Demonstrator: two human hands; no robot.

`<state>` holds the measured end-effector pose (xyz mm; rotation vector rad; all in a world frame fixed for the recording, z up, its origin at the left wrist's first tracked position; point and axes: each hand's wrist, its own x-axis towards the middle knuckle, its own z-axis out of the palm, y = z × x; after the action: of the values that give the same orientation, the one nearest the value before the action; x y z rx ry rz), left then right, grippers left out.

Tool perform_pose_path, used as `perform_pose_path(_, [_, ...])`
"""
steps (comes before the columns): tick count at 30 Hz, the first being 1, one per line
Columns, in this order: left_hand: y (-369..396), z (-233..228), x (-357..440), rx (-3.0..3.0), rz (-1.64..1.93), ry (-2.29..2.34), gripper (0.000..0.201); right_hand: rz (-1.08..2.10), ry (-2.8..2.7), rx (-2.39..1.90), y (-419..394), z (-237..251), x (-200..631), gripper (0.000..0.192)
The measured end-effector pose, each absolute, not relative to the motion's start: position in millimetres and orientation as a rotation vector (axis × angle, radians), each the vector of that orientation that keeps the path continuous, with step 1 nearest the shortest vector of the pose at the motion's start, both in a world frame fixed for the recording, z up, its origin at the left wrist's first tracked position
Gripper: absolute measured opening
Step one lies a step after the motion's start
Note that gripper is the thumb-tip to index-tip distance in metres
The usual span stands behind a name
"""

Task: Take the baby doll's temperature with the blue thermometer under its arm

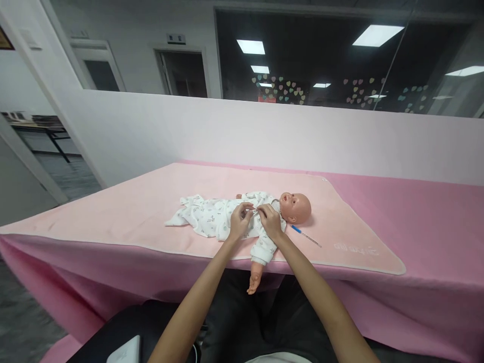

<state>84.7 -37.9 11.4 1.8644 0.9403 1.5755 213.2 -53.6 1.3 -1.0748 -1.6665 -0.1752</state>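
Note:
A baby doll (pixel 300 208) lies on its back on the pink mat, its head to the right. It wears white baby clothes (pixel 214 214) with a small dark print. My left hand (pixel 241 220) and my right hand (pixel 269 222) meet over its chest, fingertips pinched on the front of the clothes; the small bit of cloth or tie between them is mostly hidden. One doll arm (pixel 255 276) hangs over the table's near edge, between my forearms. Beside the doll's head lies a thin thermometer-like stick (pixel 307 236) with a blue end.
The peach-pink mat (pixel 124 206) covers much of the table, over a darker pink cloth (pixel 434 232). A low white wall (pixel 264 131) with glass above stands behind. A white flat device (pixel 124 351) rests near my lap at the lower left.

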Motion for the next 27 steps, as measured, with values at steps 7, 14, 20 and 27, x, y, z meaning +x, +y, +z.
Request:
perform_pose_path(7, [-37.8, 14.7, 82.2, 1.877, 1.509, 0.915, 0.011, -0.163, -1.654, -1.086, -54.4, 1.2, 212.2, 0.022])
perform_pose_path(14, [-38.5, 15.5, 81.3, 1.752, 1.521, 0.878, 0.019, -0.177, -1.700, -1.078, -57.0, 3.6, 212.2, 0.022])
perform_pose_path(20, [-38.0, 13.3, 83.5, 1.787, 1.532, 0.890, 0.015, -0.171, -1.718, -1.101, -55.4, 0.7, 213.0, 0.022])
perform_pose_path(27, [-40.2, 14.0, 85.1, 1.926, 1.529, 0.969, 0.009, -0.175, -1.690, -1.088, -55.6, 1.7, 213.1, 0.022])
